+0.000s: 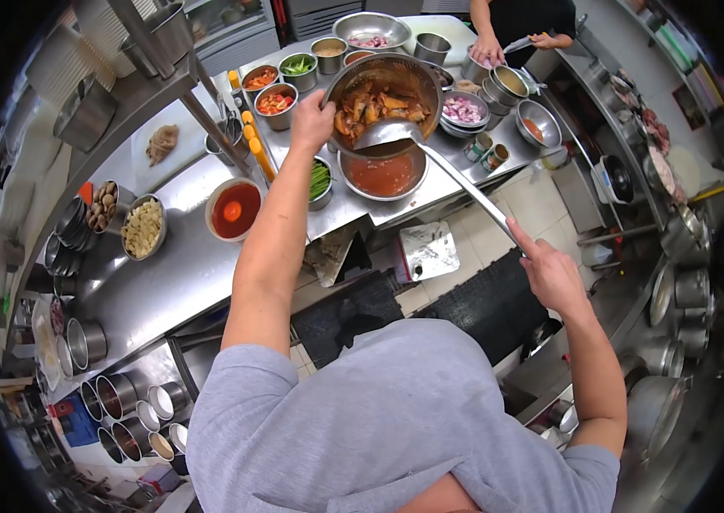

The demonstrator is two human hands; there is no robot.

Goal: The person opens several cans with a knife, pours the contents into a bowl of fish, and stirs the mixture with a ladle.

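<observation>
My left hand (313, 126) is closed on the left rim of a deep metal bowl (428, 81), which is tilted toward me. Brown, saucy chunks of food (379, 104) lie inside it. In my right hand (552, 272) is the long handle of a metal ladle (469, 184), the index finger stretched along it. The ladle's head rests at the near side of the tilted bowl, over its rim. Directly below stands another metal bowl holding reddish-orange sauce (383, 175). Whether the two bowls touch cannot be made out.
Tins of cut vegetables (276, 103) and a container of red sauce (235, 210) stand on the steel counter (182, 265). A co-worker's hands (488, 50) are at the far right, by stacked metal pots (509, 83). Dark mats (481, 308) cover part of the floor.
</observation>
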